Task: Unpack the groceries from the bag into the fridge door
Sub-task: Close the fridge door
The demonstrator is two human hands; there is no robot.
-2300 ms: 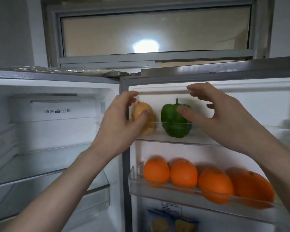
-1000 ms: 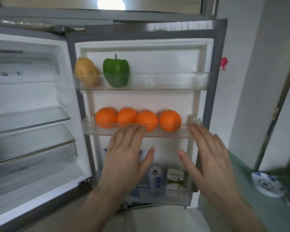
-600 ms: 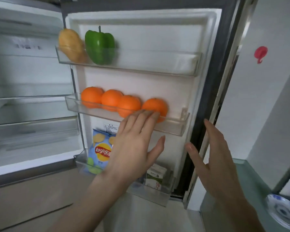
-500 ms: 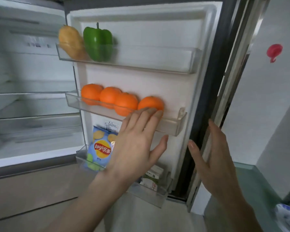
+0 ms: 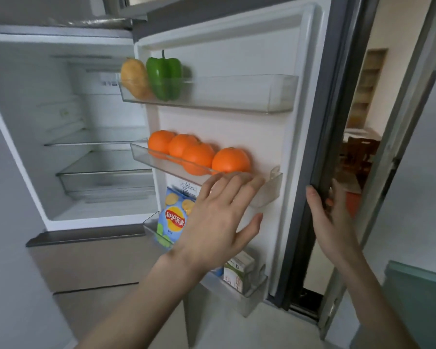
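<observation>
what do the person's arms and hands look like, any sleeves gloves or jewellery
Both forearms are bare as far as the frame shows, with no sleeve in view. The left hand and right hand wear no gloves, and no rings, watch or bracelets show. Fingernails look short and unpainted.

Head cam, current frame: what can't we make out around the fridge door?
- Bottom door bin: the left hand hides its middle; only the Lay's chip bag and a small carton show.
- Right hand: its fingers go behind the door edge, so its grip is unclear.
- Carton print: too small to read.
- Grocery bag: out of frame.
</observation>
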